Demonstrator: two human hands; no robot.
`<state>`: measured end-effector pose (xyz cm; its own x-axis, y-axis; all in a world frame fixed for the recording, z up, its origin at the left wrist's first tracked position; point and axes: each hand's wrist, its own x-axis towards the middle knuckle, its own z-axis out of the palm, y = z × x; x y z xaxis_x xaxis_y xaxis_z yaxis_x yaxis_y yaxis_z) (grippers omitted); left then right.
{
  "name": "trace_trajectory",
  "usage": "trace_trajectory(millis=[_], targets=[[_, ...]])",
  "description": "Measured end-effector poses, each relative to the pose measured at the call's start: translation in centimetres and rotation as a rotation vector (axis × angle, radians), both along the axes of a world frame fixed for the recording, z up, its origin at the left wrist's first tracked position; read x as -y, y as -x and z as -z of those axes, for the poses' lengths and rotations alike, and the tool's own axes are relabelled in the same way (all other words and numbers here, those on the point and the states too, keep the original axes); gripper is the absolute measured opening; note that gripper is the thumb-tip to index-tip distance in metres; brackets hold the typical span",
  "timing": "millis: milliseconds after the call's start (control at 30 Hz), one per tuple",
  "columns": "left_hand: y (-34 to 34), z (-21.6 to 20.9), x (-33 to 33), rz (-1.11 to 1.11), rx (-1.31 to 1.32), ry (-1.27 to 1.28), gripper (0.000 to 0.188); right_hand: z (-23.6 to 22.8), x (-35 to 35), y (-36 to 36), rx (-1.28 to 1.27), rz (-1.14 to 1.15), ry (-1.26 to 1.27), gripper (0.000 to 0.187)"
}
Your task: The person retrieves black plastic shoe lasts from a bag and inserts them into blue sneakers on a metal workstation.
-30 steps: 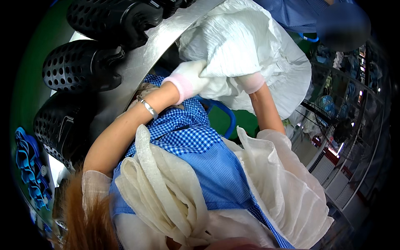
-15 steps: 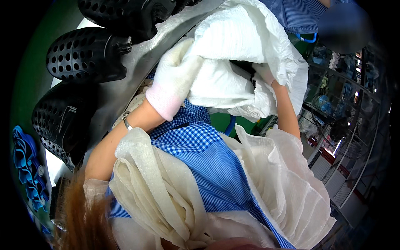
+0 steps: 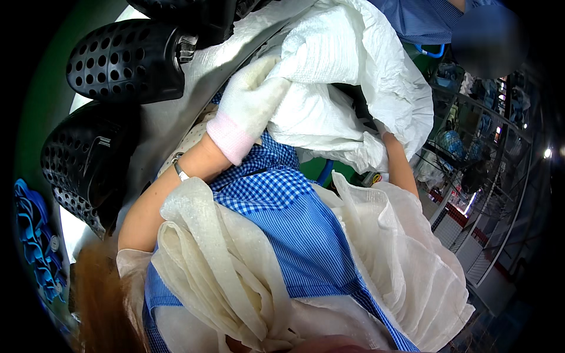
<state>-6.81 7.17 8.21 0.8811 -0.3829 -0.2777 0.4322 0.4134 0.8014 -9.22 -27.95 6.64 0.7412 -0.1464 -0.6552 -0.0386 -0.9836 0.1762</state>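
White sack (image 3: 323, 59) at 1 o'clock is now gaping, dark inside, where a second ago no opening was showing, so the work in hand is centring on that mouth; black perforated shells (image 3: 126, 65) at 10 o'clock are sitting higher in view, probably head motion. Left hand (image 3: 250, 100) at 11 o'clock, now higher up, is gripping the sack's edge, fingers looking mostly closed. Right hand (image 3: 381, 127) at 2 o'clock is reaching deeper into the opening than half a second ago, mostly hidden, can't tell its grip.
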Motion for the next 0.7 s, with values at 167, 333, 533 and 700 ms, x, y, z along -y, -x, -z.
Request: trace_trajectory(millis=[167,333,533,700], targets=[[0.0,-0.5,-0.5,0.036,0.068,0.025,0.035,-0.7,0.9,-0.5,-0.023,-0.017,0.002,0.051],[-0.1,-1.0,-0.7,0.009,0.117,-0.037,0.035,0.6,0.0,-4.1,-0.051,-0.029,0.003,0.050],[0.1,-1.1,-0.9,0.095,0.112,0.055,0.042,2.1,-1.9,-4.0,-0.082,-0.047,0.006,0.048],[0.2,-1.7,-0.7,0.114,0.098,0.006,0.044,2.9,-2.4,-5.3,-0.108,-0.061,0.008,0.047]])
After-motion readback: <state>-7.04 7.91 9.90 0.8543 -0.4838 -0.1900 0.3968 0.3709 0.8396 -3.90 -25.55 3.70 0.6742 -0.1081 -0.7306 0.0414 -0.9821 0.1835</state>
